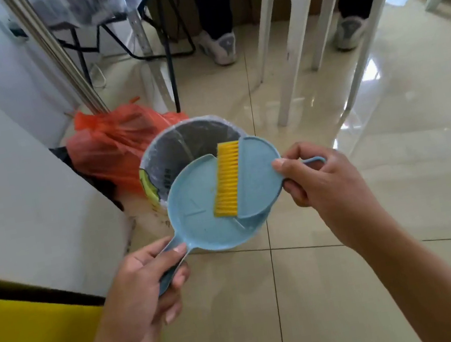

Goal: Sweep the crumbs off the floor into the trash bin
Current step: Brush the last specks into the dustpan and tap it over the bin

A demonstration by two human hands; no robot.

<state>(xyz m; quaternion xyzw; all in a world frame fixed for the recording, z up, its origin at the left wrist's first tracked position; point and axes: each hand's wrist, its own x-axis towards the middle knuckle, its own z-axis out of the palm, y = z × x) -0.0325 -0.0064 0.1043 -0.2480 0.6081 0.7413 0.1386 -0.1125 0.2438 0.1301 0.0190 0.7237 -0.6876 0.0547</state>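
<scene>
Glossy cream tile floor [325, 288], slick, reflective. Trash bin [184, 144] round, thin clear liner, standing beside crumpled orange bag [114, 147]. Round blue plastic dustpan [197, 207] held over bin rim, smooth; no crumbs discernible on it. Left hand [145, 290] fingers wrapped round pan handle. Right hand [316, 174] fingers clamped on brush [257, 174], yellow bristles [227, 182] stiff, lying on pan. Risk: pan only partly over opening, so brushing sideways likely flicks crumbs past rim onto tile.

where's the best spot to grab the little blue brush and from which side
Take the brush by its thin loop handle, coming from the right, as the right hand does now. The handle juts off the round back opposite the yellow bristles, which lie on the dustpan over the trash bin.
</scene>
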